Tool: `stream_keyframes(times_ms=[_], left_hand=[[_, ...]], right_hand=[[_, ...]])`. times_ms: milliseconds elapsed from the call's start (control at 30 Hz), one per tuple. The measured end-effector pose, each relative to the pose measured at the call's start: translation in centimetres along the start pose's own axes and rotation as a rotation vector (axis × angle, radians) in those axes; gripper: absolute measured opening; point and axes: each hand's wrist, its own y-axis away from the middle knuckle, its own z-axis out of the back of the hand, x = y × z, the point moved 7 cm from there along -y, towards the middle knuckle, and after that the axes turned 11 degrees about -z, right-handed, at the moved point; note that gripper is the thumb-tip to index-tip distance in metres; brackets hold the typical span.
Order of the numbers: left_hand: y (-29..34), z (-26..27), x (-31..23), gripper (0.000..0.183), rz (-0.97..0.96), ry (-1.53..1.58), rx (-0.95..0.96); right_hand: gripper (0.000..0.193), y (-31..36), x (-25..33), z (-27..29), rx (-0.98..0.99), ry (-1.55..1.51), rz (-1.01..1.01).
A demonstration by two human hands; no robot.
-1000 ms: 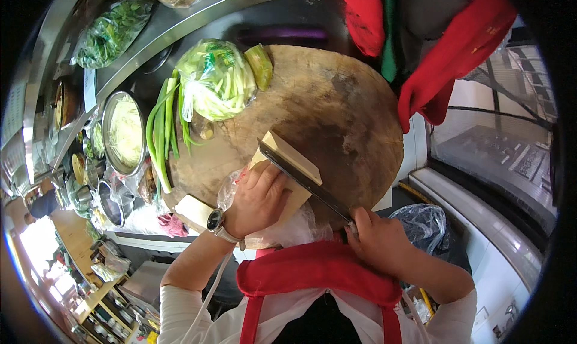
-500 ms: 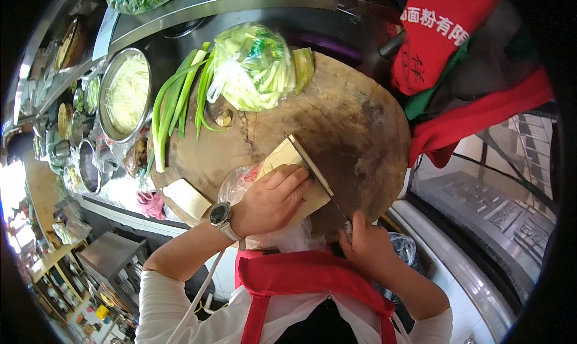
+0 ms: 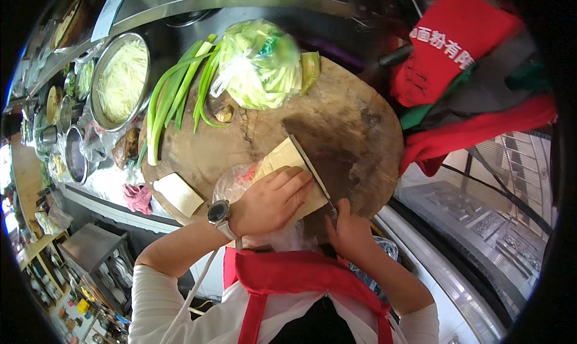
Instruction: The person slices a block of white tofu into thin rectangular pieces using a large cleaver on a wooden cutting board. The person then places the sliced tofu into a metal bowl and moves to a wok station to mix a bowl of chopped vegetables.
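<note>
My left hand (image 3: 270, 202), with a watch at its wrist, lies flat with fingers extended on a stack of thin tan sheets that look like tofu skin (image 3: 279, 159). The stack rests on a round wooden chopping block (image 3: 372, 157), partly over a clear plastic bag (image 3: 227, 184). My right hand (image 3: 351, 233) is closed round the handle of a kitchen knife (image 3: 308, 163). Its blade, seen almost edge-on, stands across the sheets just right of my left fingertips. A narrow strip of tan sheet shows along the blade's right side.
Farther back on the block are green onions (image 3: 174, 97), a bag of pale green vegetable strips (image 3: 258, 73) and a small brownish lump (image 3: 224, 113). A white flat scraper-like piece (image 3: 178, 193) lies at the left edge. Beyond stands a metal bowl of shreds (image 3: 123, 82); red cloth (image 3: 445, 55) hangs right.
My right hand has moved forward and a little left with the knife, whose handle now sits closer to the sheets. My left hand keeps its place on the stack. The whole view has shifted slightly.
</note>
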Motion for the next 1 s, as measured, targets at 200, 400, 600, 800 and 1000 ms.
stream_keyframes(times_ms=[200, 400, 600, 800, 1000], left_hand=[[-0.4, 2.1, -0.8, 0.044, 0.059, 0.061, -0.117], [1.5, 3.6, 1.5, 0.038, 0.526, 0.855, -0.729], [0.4, 2.7, -2.8, 0.041, 0.138, 2.125, -0.845], [3.3, 2.1, -3.3, 0.030, 0.109, 2.195, -0.938], [5.7, 3.4, -3.6, 0.029, 0.140, 2.218, -1.037]], right_hand=[[0.037, 0.4, -1.4, 1.5, -0.081, -0.059, 0.086], [0.032, 5.2, -0.1, 7.1, 0.098, -0.640, 0.144], [0.037, 8.7, 1.9, 6.2, 0.587, -1.090, 0.056], [0.035, 9.1, 4.3, 4.9, 0.631, -1.126, 0.093], [0.030, 8.4, 4.9, 3.8, 0.635, -1.079, 0.095]])
